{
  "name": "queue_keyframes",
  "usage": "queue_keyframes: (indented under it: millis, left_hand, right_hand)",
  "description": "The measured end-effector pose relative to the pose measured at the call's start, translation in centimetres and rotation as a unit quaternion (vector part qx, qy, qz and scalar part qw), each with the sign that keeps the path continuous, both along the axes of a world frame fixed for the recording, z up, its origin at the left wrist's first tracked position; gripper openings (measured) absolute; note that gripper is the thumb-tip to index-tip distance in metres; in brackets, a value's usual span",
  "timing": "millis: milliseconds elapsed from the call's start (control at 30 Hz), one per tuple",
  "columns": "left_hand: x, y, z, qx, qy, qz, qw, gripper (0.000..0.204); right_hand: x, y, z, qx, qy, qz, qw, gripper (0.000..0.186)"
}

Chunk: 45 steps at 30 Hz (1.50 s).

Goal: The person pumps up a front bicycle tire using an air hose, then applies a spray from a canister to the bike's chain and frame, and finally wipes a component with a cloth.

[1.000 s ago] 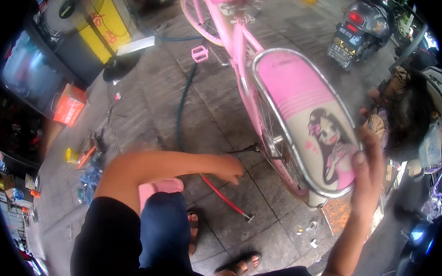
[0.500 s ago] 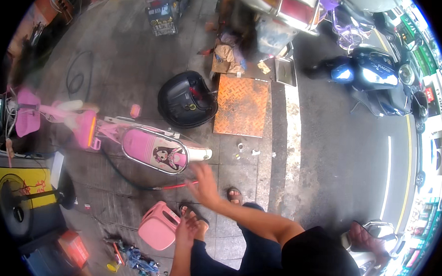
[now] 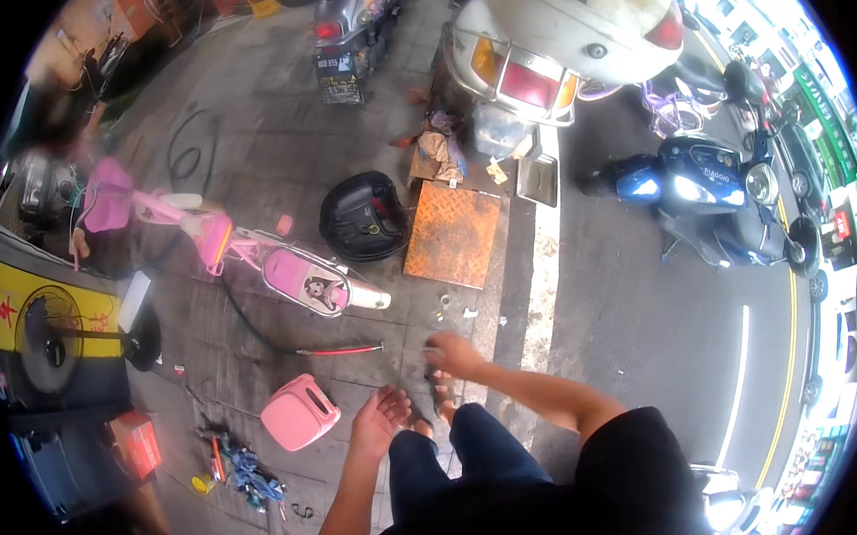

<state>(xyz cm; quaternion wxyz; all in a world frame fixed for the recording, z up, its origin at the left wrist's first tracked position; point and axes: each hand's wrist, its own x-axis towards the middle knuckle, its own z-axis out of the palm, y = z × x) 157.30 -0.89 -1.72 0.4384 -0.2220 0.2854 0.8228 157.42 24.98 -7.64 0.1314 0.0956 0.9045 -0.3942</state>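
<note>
My left hand (image 3: 380, 418) is held out palm up, its fingers loosely apart and nothing visible in it. A pink plastic stool (image 3: 300, 413) stands just left of it. My right hand (image 3: 453, 353) hangs above the pavement in front of my feet, fingers loosely bent, with nothing seen in it. Left of that hand, a black hose with a red end piece (image 3: 344, 351) lies on the ground, its metal tip apart from my fingers. Beyond the hose is a small pink bicycle (image 3: 243, 245) with a cartoon-printed rear seat (image 3: 305, 281).
A black open case (image 3: 366, 215) rests beside an orange metal plate (image 3: 452, 235). Parked scooters stand ahead, one white (image 3: 523, 71), one dark blue (image 3: 705, 184) on the road. A fan (image 3: 50, 347) and scattered tools (image 3: 247, 470) are at left.
My right hand has moved right, away from the red hose end. My left hand has turned palm up, farther from the stool. The head view has shifted.
</note>
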Motion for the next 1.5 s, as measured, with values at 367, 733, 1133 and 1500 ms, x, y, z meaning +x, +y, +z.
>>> queue_keyframes:
  millis: [367,733,1133,1500]
  left_hand:
    - [6.3,7.3,-12.3,-0.074,-0.105,0.246,0.961,0.035]
    - [18.5,42.8,-30.5,-0.094,-0.357,0.248,0.896,0.037]
    - [15.9,55.0,-34.0,-0.239,-0.375,0.197,0.874,0.031]
    - [12.9,52.5,-30.9,-0.268,-0.331,0.129,0.896,0.030]
  right_hand:
    - [-5.5,34.1,-8.0,0.347,-0.238,-0.039,0.906,0.041]
    - [-31.2,63.6,-37.2,0.440,-0.008,0.112,0.891,0.044]
    - [-44.3,74.6,-46.6,0.393,-0.056,0.150,0.906,0.037]
    - [-32.9,87.0,-47.2,-0.155,0.023,-0.300,0.941,0.047]
